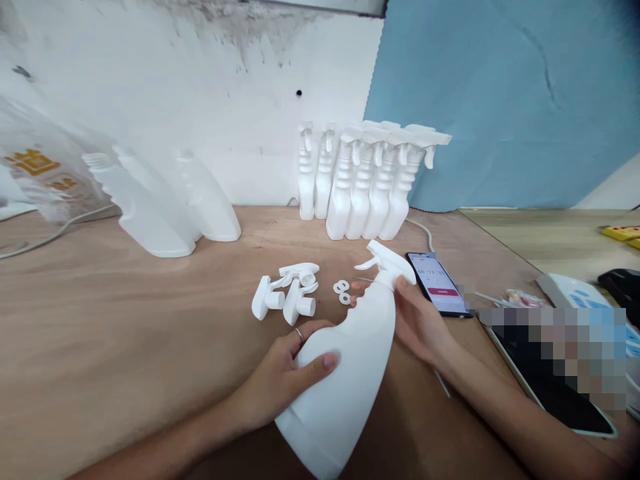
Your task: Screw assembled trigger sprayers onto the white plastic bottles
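Observation:
A white spray bottle point(353, 373) is tilted in front of me, its neck leaning up and to the right. My left hand point(283, 373) is closed around the body, thumb on the near side. A white trigger spray head point(393, 261) sits on the neck, and my right hand point(420, 317) grips around its collar from the right, partly hidden behind the bottle. Just left of the neck, small white washers point(345, 299) lie on the wooden table point(125, 333). Three loose trigger spray heads point(300, 303) are grouped beyond my left hand.
Several spray bottles point(340, 207) with heads on stand against the wall. Bottles without heads point(155, 213) stand at the back left beside a plastic bag point(45, 173). To the right are a phone point(440, 283) showing a timer, a dark tablet-like device point(565, 393), and a cable point(423, 229).

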Action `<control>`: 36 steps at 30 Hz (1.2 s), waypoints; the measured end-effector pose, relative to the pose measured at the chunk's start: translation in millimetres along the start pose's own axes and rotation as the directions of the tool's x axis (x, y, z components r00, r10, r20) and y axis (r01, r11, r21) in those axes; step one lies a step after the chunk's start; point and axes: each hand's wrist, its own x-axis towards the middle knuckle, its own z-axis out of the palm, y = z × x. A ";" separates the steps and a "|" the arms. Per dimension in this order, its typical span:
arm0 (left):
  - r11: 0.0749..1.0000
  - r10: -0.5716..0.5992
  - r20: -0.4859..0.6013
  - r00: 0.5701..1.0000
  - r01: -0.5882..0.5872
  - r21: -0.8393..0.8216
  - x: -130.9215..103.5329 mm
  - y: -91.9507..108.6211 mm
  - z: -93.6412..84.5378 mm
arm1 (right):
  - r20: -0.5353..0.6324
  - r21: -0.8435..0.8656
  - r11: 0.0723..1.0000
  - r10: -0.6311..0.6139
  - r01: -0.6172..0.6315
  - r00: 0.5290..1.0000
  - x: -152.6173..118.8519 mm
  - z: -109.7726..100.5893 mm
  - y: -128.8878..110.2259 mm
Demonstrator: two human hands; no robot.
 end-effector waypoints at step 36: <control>1.000 0.018 0.027 0.999 -0.018 0.024 -4.7 1.6 -1.4 | -0.018 0.041 0.997 -0.060 0.061 0.998 -1.7 -5.8 -7.5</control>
